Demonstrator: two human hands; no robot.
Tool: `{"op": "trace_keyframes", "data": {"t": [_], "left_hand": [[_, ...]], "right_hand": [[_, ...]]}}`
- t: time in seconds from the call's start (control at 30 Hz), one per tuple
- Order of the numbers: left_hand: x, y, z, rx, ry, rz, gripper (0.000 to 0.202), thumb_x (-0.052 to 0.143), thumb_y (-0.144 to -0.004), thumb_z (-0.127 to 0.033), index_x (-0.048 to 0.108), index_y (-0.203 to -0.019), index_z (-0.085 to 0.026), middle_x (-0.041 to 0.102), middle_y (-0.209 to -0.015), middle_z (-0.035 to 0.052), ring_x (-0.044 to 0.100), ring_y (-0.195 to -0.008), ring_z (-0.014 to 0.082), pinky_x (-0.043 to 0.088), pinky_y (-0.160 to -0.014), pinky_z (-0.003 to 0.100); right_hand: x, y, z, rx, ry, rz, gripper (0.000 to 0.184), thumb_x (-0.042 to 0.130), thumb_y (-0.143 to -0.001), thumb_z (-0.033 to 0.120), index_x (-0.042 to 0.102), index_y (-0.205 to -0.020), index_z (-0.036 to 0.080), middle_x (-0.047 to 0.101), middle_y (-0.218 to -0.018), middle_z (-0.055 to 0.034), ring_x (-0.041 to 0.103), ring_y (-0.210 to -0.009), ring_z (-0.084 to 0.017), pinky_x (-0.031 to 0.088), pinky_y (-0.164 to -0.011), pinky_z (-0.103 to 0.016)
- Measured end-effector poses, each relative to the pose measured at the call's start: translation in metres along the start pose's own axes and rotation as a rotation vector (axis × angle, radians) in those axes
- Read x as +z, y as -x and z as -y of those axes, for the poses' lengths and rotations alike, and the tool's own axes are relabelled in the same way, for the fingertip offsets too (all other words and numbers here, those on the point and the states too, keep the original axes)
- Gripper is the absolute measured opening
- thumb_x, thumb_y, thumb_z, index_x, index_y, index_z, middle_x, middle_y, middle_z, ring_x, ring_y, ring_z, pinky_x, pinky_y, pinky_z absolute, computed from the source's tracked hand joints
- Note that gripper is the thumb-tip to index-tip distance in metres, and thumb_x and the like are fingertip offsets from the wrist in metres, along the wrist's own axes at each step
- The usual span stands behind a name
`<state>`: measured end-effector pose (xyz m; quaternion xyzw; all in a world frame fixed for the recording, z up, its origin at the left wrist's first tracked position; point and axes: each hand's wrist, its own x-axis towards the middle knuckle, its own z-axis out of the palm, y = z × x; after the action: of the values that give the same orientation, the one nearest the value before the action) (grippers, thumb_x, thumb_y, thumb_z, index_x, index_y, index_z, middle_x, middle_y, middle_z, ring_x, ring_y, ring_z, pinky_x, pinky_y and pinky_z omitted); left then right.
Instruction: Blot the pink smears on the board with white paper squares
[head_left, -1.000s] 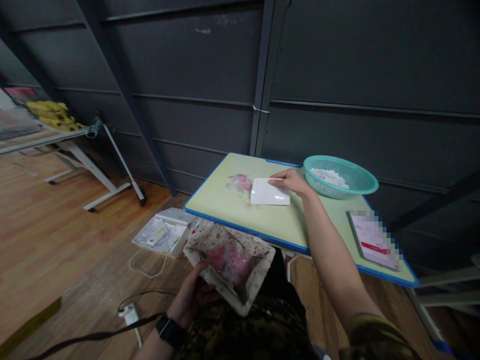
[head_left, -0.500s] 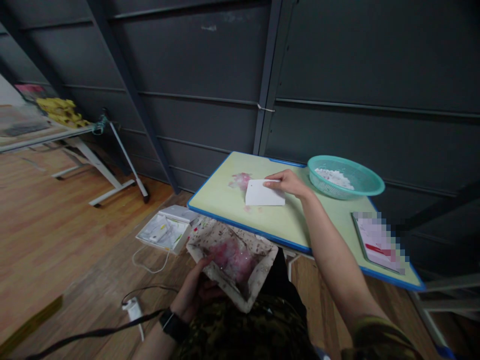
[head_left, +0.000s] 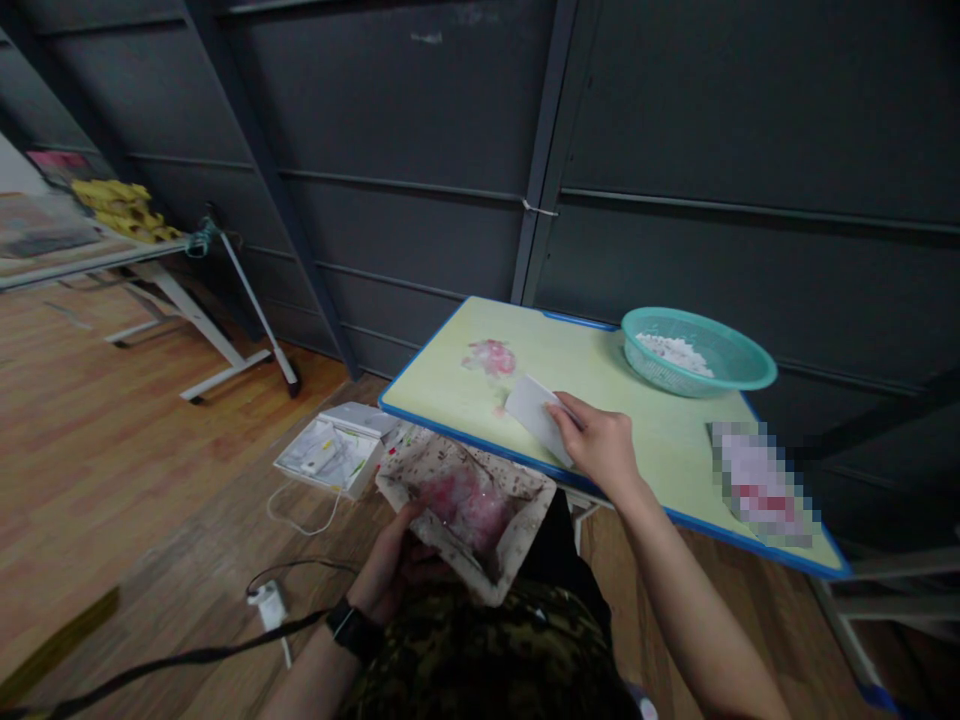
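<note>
My right hand [head_left: 600, 440] is closed on a flat white scraper [head_left: 534, 412], tilted at the near edge of the pale yellow tabletop [head_left: 592, 365] with its blue rim. A smear of pink and white material [head_left: 490, 358] lies on the tabletop beyond the scraper. Below the edge, my left hand [head_left: 401, 565] grips the side of a speckled, cloth-like open box [head_left: 510, 560], held against my body. Inside the box is a wet-looking pink and white mass [head_left: 469, 508]. The fingers of my left hand are partly hidden under the box.
A turquoise basket [head_left: 739, 365] holding white bits stands at the back right, with a pixelated flat device [head_left: 757, 480] nearer me. On the floor at left are an open white box [head_left: 330, 455], a power adapter [head_left: 268, 605] and cables. A dark panelled wall [head_left: 420, 130] rises behind.
My right hand has drawn the scraper towards me, from beside the smear to the table's near edge, and turned it at an angle. The left hand still holds the box below.
</note>
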<state>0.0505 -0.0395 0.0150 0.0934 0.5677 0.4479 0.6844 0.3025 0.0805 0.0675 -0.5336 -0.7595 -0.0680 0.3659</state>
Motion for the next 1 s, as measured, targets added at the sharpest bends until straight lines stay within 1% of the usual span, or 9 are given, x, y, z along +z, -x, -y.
{"op": "trace_keyframes", "data": {"t": [0.07, 0.17, 0.33, 0.5, 0.6, 0.67, 0.77, 0.9, 1.0], "left_hand": [[-0.001, 0.000, 0.001, -0.010, 0.004, 0.015, 0.027, 0.058, -0.082, -0.037, 0.064, -0.097, -0.016, 0.071, -0.077, 0.0047, 0.068, -0.066, 0.0202, 0.060, -0.065, 0.037], [-0.001, -0.002, 0.003, -0.008, -0.003, 0.004, 0.023, 0.058, -0.083, -0.037, 0.064, -0.092, -0.016, 0.069, -0.071, 0.0032, 0.068, -0.065, 0.0204, 0.061, -0.066, 0.039], [-0.001, -0.003, 0.004, -0.014, -0.013, 0.008, 0.024, 0.058, -0.082, -0.038, 0.064, -0.087, -0.016, 0.070, -0.070, 0.0056, 0.068, -0.065, 0.0213, 0.060, -0.066, 0.038], [-0.001, -0.005, 0.002, -0.022, 0.023, -0.008, 0.017, 0.058, -0.083, -0.033, 0.063, -0.087, -0.018, 0.069, -0.073, 0.0045, 0.067, -0.065, 0.0200, 0.060, -0.065, 0.037], [0.001, -0.003, 0.000, -0.036, 0.009, -0.033, 0.018, 0.057, -0.084, -0.035, 0.062, -0.089, -0.018, 0.068, -0.075, 0.0046, 0.067, -0.067, 0.0214, 0.060, -0.066, 0.040], [0.003, -0.002, 0.000, -0.012, 0.006, -0.028, 0.020, 0.057, -0.083, -0.035, 0.062, -0.094, -0.018, 0.069, -0.079, 0.0051, 0.067, -0.069, 0.0217, 0.060, -0.067, 0.040], [0.003, 0.000, -0.001, 0.022, 0.013, 0.006, 0.025, 0.061, -0.081, -0.034, 0.061, -0.100, -0.018, 0.069, -0.084, 0.0053, 0.067, -0.069, 0.0206, 0.059, -0.067, 0.038], [0.001, -0.003, -0.001, -0.021, 0.014, 0.005, 0.022, 0.062, -0.080, -0.036, 0.063, -0.092, -0.017, 0.068, -0.078, 0.0049, 0.064, -0.065, 0.0190, 0.059, -0.065, 0.035], [0.001, -0.004, -0.001, -0.016, 0.028, 0.022, 0.021, 0.060, -0.082, -0.036, 0.065, -0.091, -0.018, 0.068, -0.076, 0.0045, 0.064, -0.065, 0.0190, 0.058, -0.064, 0.035]], "right_hand": [[0.000, 0.000, 0.000, -0.036, 0.043, 0.004, 0.030, 0.049, -0.090, 0.034, 0.074, -0.099, 0.020, 0.076, -0.079, -0.0069, 0.068, -0.056, -0.018, 0.044, -0.053, -0.025], [-0.003, -0.003, -0.001, -0.050, 0.057, -0.017, 0.030, 0.048, -0.091, 0.034, 0.074, -0.098, 0.020, 0.076, -0.078, -0.0069, 0.068, -0.057, -0.018, 0.045, -0.054, -0.024], [-0.010, -0.001, -0.001, -0.066, 0.036, 0.014, 0.030, 0.049, -0.091, 0.035, 0.074, -0.098, 0.020, 0.076, -0.079, -0.0061, 0.069, -0.059, -0.018, 0.046, -0.055, -0.024], [-0.012, -0.009, -0.010, -0.049, 0.066, 0.061, 0.029, 0.050, -0.089, 0.032, 0.074, -0.101, 0.021, 0.076, -0.089, -0.0071, 0.071, -0.068, -0.021, 0.049, -0.062, -0.026], [-0.009, -0.015, -0.013, -0.037, 0.052, 0.067, 0.029, 0.050, -0.089, 0.032, 0.074, -0.101, 0.022, 0.075, -0.090, -0.0069, 0.071, -0.070, -0.022, 0.050, -0.063, -0.027], [-0.006, -0.016, -0.012, -0.025, 0.026, 0.053, 0.029, 0.050, -0.089, 0.034, 0.074, -0.101, 0.023, 0.075, -0.091, -0.0062, 0.071, -0.071, -0.021, 0.050, -0.063, -0.027], [-0.002, -0.015, -0.006, -0.013, -0.035, 0.061, 0.029, 0.050, -0.089, 0.035, 0.074, -0.101, 0.024, 0.075, -0.092, -0.0048, 0.072, -0.071, -0.021, 0.051, -0.064, -0.027], [0.000, -0.016, 0.000, -0.044, -0.168, 0.142, 0.028, 0.051, -0.089, 0.034, 0.074, -0.100, 0.024, 0.075, -0.097, -0.0031, 0.072, -0.076, -0.020, 0.053, -0.068, -0.027], [0.002, -0.018, 0.001, -0.057, -0.217, 0.140, 0.026, 0.052, -0.089, 0.035, 0.074, -0.100, 0.024, 0.074, -0.099, -0.0027, 0.072, -0.081, -0.021, 0.054, -0.073, -0.027]]}}
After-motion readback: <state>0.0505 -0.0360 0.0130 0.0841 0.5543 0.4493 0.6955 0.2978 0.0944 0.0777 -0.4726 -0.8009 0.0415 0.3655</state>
